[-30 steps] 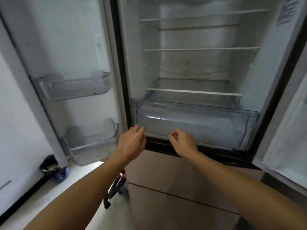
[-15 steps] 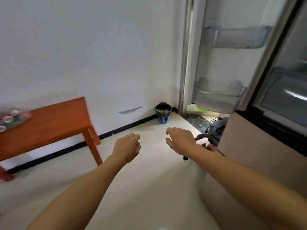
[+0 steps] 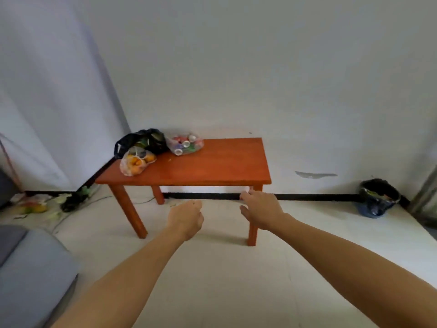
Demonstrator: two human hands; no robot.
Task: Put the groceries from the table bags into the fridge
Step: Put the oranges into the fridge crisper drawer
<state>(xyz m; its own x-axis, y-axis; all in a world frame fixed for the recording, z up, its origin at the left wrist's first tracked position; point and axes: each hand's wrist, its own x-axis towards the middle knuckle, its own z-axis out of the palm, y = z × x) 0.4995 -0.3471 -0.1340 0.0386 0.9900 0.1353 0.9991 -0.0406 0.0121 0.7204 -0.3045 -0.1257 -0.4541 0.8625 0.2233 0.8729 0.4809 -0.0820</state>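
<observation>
The bag of oranges [image 3: 136, 163], the black bag [image 3: 142, 142] behind it and the bag of small bottles [image 3: 185, 144] bunch at the left end of the counter [image 3: 212, 166], ahead and to my left, so my left hand [image 3: 186, 220] is nearer. Both hands hover empty before the counter, the left loosely curled, the right hand [image 3: 260, 209] relaxed. The counter runs lengthways along a white wall [image 3: 260, 67], with a black bin [image 3: 378, 197] well off its right end.
</observation>
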